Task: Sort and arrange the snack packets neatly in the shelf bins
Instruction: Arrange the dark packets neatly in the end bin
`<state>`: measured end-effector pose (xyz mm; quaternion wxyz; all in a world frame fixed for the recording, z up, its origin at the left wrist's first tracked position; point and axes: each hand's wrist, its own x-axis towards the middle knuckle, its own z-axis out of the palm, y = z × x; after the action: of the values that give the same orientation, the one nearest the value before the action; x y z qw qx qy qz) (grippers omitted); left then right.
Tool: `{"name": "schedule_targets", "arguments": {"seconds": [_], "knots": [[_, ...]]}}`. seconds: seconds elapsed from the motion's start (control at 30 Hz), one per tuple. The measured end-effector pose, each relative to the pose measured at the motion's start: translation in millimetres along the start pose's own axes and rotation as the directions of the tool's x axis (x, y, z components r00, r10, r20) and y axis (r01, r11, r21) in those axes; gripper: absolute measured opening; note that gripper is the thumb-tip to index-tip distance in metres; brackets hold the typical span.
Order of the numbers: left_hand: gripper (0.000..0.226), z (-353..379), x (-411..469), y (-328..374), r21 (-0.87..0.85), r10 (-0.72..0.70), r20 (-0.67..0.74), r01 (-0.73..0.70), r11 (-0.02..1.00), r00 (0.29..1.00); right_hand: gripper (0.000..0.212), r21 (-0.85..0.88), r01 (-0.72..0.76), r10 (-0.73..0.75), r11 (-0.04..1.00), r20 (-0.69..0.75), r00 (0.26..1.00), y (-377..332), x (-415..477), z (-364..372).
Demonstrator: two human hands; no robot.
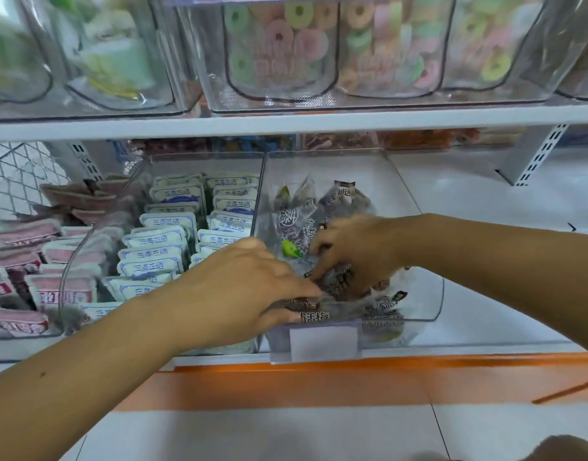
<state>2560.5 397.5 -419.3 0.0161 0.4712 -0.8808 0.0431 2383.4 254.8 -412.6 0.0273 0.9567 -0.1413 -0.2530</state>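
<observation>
Both hands are down inside one clear bin (429, 294) on the lower shelf (469, 201), close together but not touching. The left hand (252, 287) reaches in over the front wall and pinches one of the dark packets (336, 201) between curled fingers and thumb. At two o'clock from it, the right hand (356, 247) has its fingers curled down into the same loose heap, gripping packets there. A blank label holder (322, 341) sits on the bin's front at six o'clock. At nine o'clock a neighbouring bin holds white and blue packets (159, 241) standing in rows. Farther toward nine lie pink packets (26, 234). At twelve o'clock, on the board above, clear bags hold pastel ring sweets (279, 44).
</observation>
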Motion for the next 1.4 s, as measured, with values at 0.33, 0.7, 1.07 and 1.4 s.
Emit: {"name": "schedule_targets", "arguments": {"seconds": [0.33, 0.7, 1.07, 1.4], "knots": [[0.039, 10, 0, -4, -0.048, 0.022, -0.07, -0.025, 0.999, 0.997, 0.02, -0.185, -0.107, 0.06, 0.977, -0.242, 0.968, -15, 0, -13], [0.035, 13, -1, -2, -0.047, 0.017, -0.13, -0.024, 0.999, 0.991, 0.034, 0.4, -0.16, 0.137, 0.903, 0.086, 0.987, 11, 6, -11], [0.033, 16, 0, 1, -0.047, -0.003, -0.156, -0.004, 0.999, 0.988, 0.066, 0.136, -0.245, 0.207, 0.96, 0.245, 0.947, 3, 29, -12], [0.031, 18, 0, 3, -0.054, -0.023, -0.181, 0.014, 0.998, 0.983, 0.039, 0.579, -0.188, 0.124, 0.793, 0.149, 0.981, 15, 8, -14]]}}
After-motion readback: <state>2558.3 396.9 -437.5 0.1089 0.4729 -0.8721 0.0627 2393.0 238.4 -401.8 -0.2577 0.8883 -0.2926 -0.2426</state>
